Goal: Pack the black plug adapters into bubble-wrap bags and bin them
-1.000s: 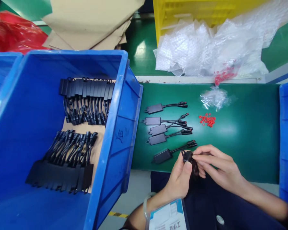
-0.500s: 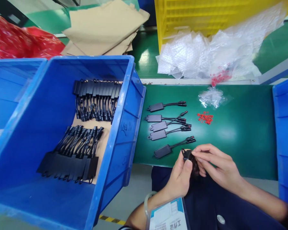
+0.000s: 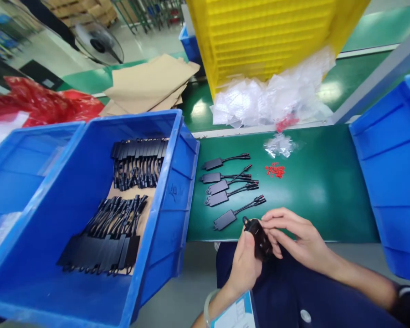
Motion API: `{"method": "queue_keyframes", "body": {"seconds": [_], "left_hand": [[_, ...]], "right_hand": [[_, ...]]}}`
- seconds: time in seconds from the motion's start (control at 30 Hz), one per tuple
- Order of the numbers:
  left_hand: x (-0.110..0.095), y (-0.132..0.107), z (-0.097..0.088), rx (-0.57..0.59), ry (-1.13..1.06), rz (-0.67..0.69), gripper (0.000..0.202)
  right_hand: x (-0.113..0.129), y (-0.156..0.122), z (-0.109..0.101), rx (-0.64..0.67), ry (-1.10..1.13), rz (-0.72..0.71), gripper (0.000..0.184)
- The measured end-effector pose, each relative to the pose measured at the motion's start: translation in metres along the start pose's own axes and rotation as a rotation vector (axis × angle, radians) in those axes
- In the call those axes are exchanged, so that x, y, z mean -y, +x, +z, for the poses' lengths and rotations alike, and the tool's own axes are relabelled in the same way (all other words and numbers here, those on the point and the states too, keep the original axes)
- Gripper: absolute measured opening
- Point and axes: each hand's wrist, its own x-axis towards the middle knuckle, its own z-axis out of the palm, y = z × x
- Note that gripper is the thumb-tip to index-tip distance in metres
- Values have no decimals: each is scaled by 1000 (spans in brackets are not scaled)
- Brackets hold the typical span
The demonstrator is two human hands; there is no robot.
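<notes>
A flat black module box with a small loop at its top end is gripped in my left hand, thumb along its edge. My right hand has its fingers closed against the module's upper right side; anything small between them is hidden. On the green table, several similar black modules with twin cable leads lie in a column to the left of my hands. Farther back sits a small heap of red rings. A clear plastic bag rests behind the rings.
A blue crate at left holds two rows of black modules on cardboard. Another blue crate stands at right. Bubble bags lean against a yellow basket behind the table. Cardboard sheets lie at back left.
The camera view has tilted up, showing more of the room behind. The module in my left hand has turned so its broad face shows. My right fingers stay at its edge.
</notes>
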Motion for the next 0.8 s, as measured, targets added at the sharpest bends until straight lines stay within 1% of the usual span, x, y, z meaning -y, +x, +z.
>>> {"method": "queue_keyframes", "body": {"seconds": [0.1, 0.17, 0.27, 0.33, 0.43, 0.53, 0.63, 0.73, 0.8], "left_hand": [[-4, 0, 7, 56, -38, -9, 50], [-6, 0, 8, 52, -24, -26, 50], [-6, 0, 5, -3, 9, -71, 52], [-6, 1, 3, -44, 18, -100, 54], [-6, 3, 2, -97, 17, -133, 60], [-6, 5, 2, -136, 28, -137, 65], [-6, 6, 1, -124, 50, -132, 66], [-5, 7, -1, -86, 71, -130, 62], [-5, 7, -2, -86, 98, -109, 59]], "right_hand": [[3, 9, -4, -50, -90, -50, 16], [4, 12, -5, -38, -88, -44, 14], [4, 12, -4, 2, -21, -30, 18], [4, 11, -3, 12, -6, -59, 21], [4, 11, -4, -30, -119, -155, 22], [4, 12, -5, -75, -252, -227, 23], [1, 11, -6, -74, -283, -223, 23], [-3, 7, -4, -63, -247, -187, 23], [-5, 6, -4, -66, -218, -173, 22]]}}
